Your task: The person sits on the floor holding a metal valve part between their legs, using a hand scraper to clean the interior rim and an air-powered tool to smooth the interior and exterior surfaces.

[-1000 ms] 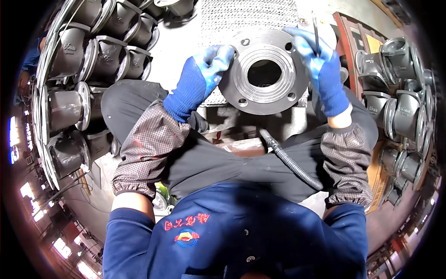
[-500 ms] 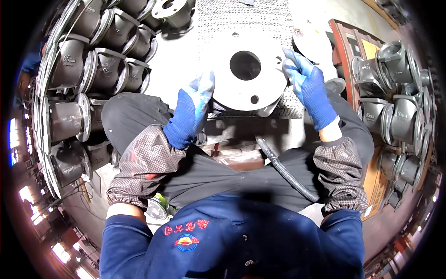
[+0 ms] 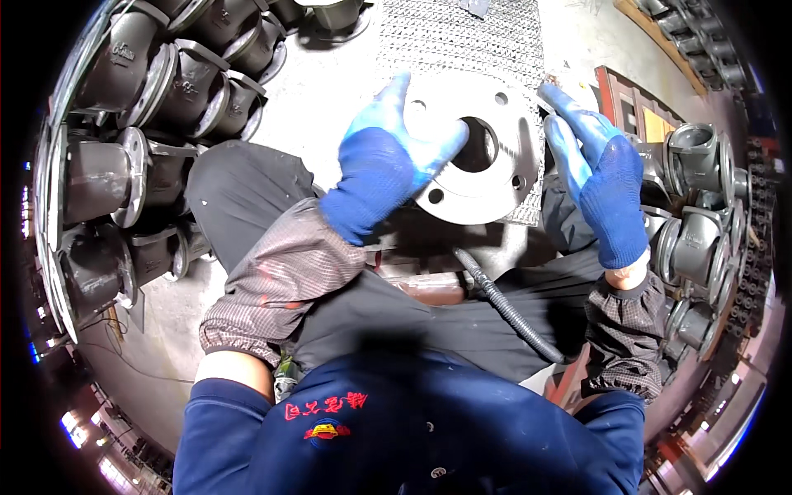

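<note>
A grey flanged metal pipe fitting (image 3: 487,202) stands on a patterned metal mat between my knees, its round flange facing up with a dark central bore and several bolt holes. My left hand (image 3: 394,153), in a blue glove, grips the flange's left side. Its thumb lies across the face to the edge of the bore, and its fingers reach along the outer rim. Close by the right rim is my right hand (image 3: 596,157), also gloved in blue, with fingers stretched out and nothing in them. Whether its fingertips touch the rim is unclear. The fitting's lower body is hidden beneath the flange.
Stacked grey flanged fittings (image 3: 99,177) rise on my left, and more fittings (image 3: 700,239) stand on my right beside a red metal frame (image 3: 606,99). The textured mat (image 3: 462,45) extends ahead. A ribbed grey hose (image 3: 511,309) runs over my lap.
The flange has turned, its bolt holes now in different positions. My left hand has come onto its face and rim. My right hand has shifted right and down. The whole view has shifted too.
</note>
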